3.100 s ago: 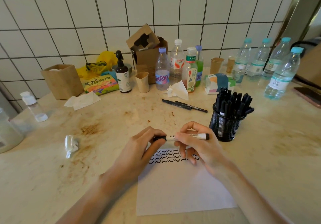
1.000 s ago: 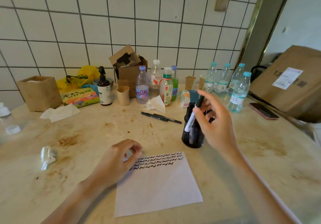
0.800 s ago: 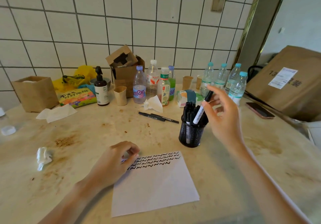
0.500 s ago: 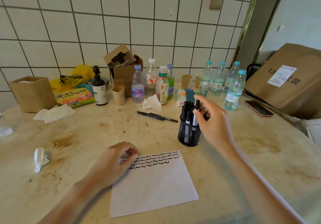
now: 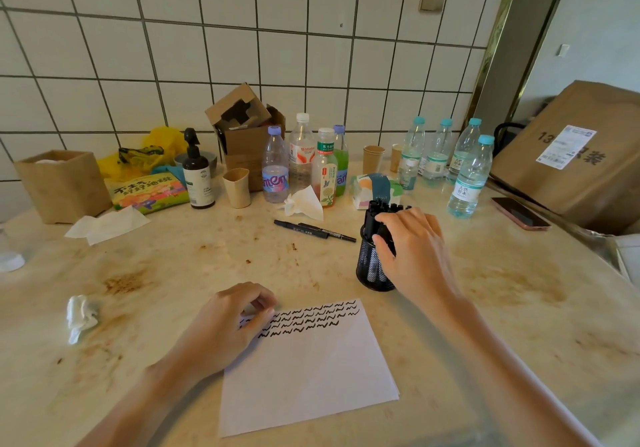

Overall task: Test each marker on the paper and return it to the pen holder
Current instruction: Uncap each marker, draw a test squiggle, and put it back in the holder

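A white sheet of paper lies in front of me with rows of black squiggles along its far edge. My left hand rests on the sheet's far left corner, fingers loosely curled and holding nothing. The black mesh pen holder stands just beyond the paper's right corner, full of black markers. My right hand covers its top, index finger and thumb pinching a marker top among the others. Two loose black markers lie on the counter left of the holder.
Several drink bottles, a paper cup, a pump bottle and cardboard boxes line the tiled wall. Water bottles, a phone and a large carton sit to the right. A crumpled tissue lies at left.
My right hand carried the white-barrelled marker from the paper to the holder and lowered it in; the hand now sits on the marker tops. My left hand stayed on the paper.
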